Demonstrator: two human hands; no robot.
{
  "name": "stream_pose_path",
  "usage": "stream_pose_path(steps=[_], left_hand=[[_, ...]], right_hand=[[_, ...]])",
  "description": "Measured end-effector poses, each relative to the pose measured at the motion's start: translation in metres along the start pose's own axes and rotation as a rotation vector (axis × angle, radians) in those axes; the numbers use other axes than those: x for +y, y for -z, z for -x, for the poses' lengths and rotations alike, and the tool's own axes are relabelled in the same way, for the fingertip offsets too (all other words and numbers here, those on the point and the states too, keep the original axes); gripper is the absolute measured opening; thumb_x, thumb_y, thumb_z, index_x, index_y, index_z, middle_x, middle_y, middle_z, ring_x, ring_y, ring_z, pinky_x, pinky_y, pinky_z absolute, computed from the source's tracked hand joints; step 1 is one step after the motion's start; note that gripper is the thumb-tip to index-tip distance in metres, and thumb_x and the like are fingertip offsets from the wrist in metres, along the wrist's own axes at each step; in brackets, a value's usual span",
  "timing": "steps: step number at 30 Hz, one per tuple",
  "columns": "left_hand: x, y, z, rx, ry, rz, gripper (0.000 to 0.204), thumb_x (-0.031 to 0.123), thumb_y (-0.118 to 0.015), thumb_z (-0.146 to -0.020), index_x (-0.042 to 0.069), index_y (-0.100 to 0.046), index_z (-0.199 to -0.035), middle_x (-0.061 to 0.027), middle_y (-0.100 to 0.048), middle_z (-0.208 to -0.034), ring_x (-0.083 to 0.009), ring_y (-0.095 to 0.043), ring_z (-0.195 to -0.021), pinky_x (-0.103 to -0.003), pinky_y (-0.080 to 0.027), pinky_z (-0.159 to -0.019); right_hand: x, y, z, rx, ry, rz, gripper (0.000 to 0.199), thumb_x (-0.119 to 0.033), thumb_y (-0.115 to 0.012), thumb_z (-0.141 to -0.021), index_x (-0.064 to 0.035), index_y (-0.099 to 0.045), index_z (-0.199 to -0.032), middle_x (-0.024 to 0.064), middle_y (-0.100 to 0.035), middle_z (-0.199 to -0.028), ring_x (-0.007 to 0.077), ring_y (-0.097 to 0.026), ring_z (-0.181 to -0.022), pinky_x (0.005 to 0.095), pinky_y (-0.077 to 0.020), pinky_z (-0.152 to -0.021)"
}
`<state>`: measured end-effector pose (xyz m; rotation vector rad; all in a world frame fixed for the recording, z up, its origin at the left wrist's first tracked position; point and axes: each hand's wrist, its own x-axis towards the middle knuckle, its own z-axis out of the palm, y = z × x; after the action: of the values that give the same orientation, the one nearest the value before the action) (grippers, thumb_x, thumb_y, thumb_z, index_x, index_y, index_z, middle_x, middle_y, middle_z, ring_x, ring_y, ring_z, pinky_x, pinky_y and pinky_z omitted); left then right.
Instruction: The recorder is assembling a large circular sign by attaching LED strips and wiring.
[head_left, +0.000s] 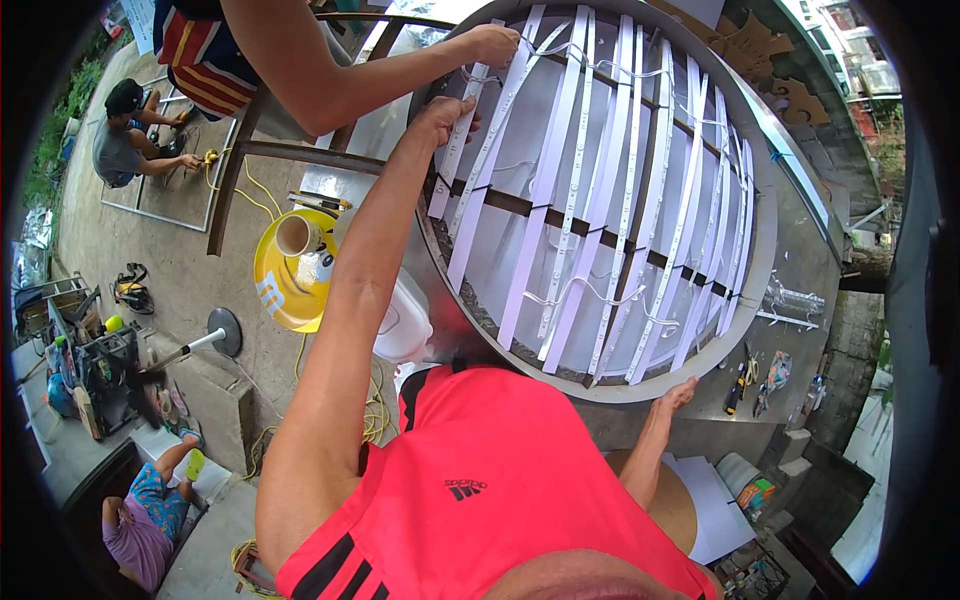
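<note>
my left hand point(447, 122) looks wrapped around the end light strip point(451, 165) in the round frame point(763, 240) before me, right hand point(672, 400) open by its rim point(635, 391), so tugging against the other person's hand point(492, 45) could bend the strip

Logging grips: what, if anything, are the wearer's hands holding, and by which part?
Left hand: the leftmost white LED strip, around its middle. Right hand: open at the near rim of the round grey metal frame, not visibly gripping.
</note>
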<state>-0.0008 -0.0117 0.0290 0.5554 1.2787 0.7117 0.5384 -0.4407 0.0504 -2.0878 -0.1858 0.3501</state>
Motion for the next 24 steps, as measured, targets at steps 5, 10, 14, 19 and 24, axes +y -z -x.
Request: stream_pose_path(steps=[5, 10, 14, 19, 24], left_hand=[[0.003, -0.006, 0.002, 0.005, 0.019, -0.002, 0.027, 0.025, -0.060, -0.094, 0.003, -0.059, -0.111, -0.0091, -0.065, -0.096, -0.0209, -0.063, -0.079, -0.043, -0.052, -0.066], [0.004, -0.005, 0.001, -0.018, 0.044, 0.013, 0.026, 0.024, -0.059, -0.094, 0.003, -0.059, -0.109, -0.0088, -0.065, -0.096, -0.0211, -0.063, -0.081, -0.044, -0.052, -0.069], [0.003, -0.002, -0.006, -0.031, 0.026, 0.045, 0.025, 0.025, -0.059, -0.094, 0.001, -0.063, -0.097, -0.0108, -0.066, -0.084, -0.0215, -0.065, -0.070, -0.042, -0.053, -0.058], [0.003, -0.001, -0.001, -0.008, 0.033, 0.020, 0.026, 0.025, -0.058, -0.095, -0.001, -0.062, -0.098, -0.0104, -0.066, -0.084, -0.0216, -0.065, -0.071, -0.040, -0.053, -0.062], [0.002, 0.005, -0.003, -0.036, 0.026, 0.044, 0.026, 0.024, -0.058, -0.095, -0.002, -0.061, -0.100, -0.0108, -0.066, -0.087, -0.0216, -0.065, -0.071, -0.041, -0.054, -0.062]], right_hand=[[0.019, 0.006, -0.016, 0.034, 0.019, 0.069, 0.060, -0.038, -0.033, -0.098, 0.0082, -0.041, -0.136, 0.0231, -0.043, -0.139, 0.0345, -0.046, -0.123, 0.0395, -0.0360, -0.103], [0.014, 0.002, -0.016, 0.028, -0.009, 0.005, 0.061, -0.039, -0.035, -0.098, 0.0110, -0.044, -0.132, 0.0261, -0.047, -0.134, 0.0355, -0.049, -0.118, 0.0396, -0.0369, -0.101], [0.020, 0.003, -0.019, 0.036, -0.014, -0.015, 0.061, -0.040, -0.035, -0.098, 0.0107, -0.045, -0.131, 0.0259, -0.046, -0.134, 0.0356, -0.051, -0.116, 0.0396, -0.0392, -0.099], [0.010, -0.003, -0.009, 0.059, 0.005, 0.017, 0.060, -0.040, -0.035, -0.099, 0.0098, -0.047, -0.130, 0.0254, -0.049, -0.132, 0.0351, -0.052, -0.116, 0.0393, -0.0400, -0.098], [0.009, -0.004, -0.008, 0.077, 0.044, 0.078, 0.060, -0.040, -0.034, -0.099, 0.0096, -0.048, -0.130, 0.0259, -0.050, -0.131, 0.0362, -0.052, -0.116, 0.0391, -0.0389, -0.100]])
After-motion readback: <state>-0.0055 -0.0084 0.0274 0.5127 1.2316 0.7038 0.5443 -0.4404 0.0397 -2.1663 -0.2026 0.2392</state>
